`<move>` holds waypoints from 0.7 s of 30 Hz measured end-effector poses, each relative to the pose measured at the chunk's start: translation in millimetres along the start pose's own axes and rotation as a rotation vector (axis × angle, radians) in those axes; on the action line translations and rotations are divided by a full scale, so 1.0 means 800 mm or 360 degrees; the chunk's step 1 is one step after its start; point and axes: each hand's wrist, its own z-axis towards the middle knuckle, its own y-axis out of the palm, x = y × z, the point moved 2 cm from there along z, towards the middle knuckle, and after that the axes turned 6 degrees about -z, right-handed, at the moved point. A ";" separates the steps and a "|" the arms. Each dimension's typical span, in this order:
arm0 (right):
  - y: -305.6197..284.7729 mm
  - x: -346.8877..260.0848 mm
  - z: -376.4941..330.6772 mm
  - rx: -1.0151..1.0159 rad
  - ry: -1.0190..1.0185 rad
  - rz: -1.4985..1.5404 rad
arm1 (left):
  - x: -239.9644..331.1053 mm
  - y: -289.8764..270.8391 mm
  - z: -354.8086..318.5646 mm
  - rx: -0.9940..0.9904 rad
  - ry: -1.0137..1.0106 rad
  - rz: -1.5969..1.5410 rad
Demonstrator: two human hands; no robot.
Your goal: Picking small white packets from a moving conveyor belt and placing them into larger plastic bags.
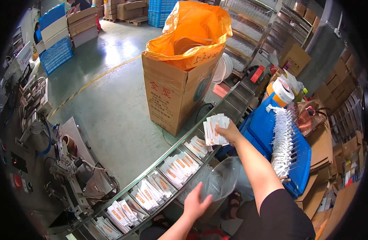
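Note:
My right hand (229, 133) is closed around a fanned bunch of white sachets (213, 127) with orange print, raised over the conveyor (241, 96). My left hand (196, 203) is open, thumb and fingers apart and nothing in it, just on my side of the belt. Beside it, a clear plastic bag (223, 179) hangs open like a liner; what supports it is mostly hidden. Along the belt, dividers separate piles of similar sachets (178, 168). A smaller pile (198, 147) lies just below the held bunch.
Beyond the belt stands a tall cardboard box (172, 96) with an orange liner (198, 24). Machinery (78, 172) flanks the belt's left end. To my right are a blue bin (260, 128), a rack of white strips (285, 140), tape rolls (283, 90) and stacked cardboard (320, 152).

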 end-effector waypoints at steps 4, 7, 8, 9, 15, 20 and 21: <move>0.011 -0.045 -0.103 -0.0386 0.0138 0.0667 | -0.022 -0.014 0.017 0.0097 -0.0410 -0.1382; 0.033 -0.053 -0.223 -0.0620 0.0291 0.0782 | 0.013 -0.019 0.011 -0.0042 -0.0273 -0.1884; 0.041 -0.047 -0.259 -0.0670 0.0320 0.0736 | 0.027 -0.005 0.007 -0.0110 -0.0148 -0.1966; 0.049 -0.034 -0.293 -0.0634 0.0339 0.0712 | 0.048 0.004 -0.009 -0.0216 -0.0164 -0.1971; -0.009 0.005 -0.429 -0.0521 0.0258 0.1029 | 0.074 0.091 -0.103 -0.0322 0.0013 -0.1190; -0.084 0.005 -0.515 -0.0366 -0.0047 0.0568 | 0.115 0.148 -0.156 -0.0808 -0.0044 -0.0817; -0.095 0.013 -0.531 -0.0274 -0.0263 0.0297 | 0.120 0.163 -0.161 -0.0841 -0.0058 -0.0803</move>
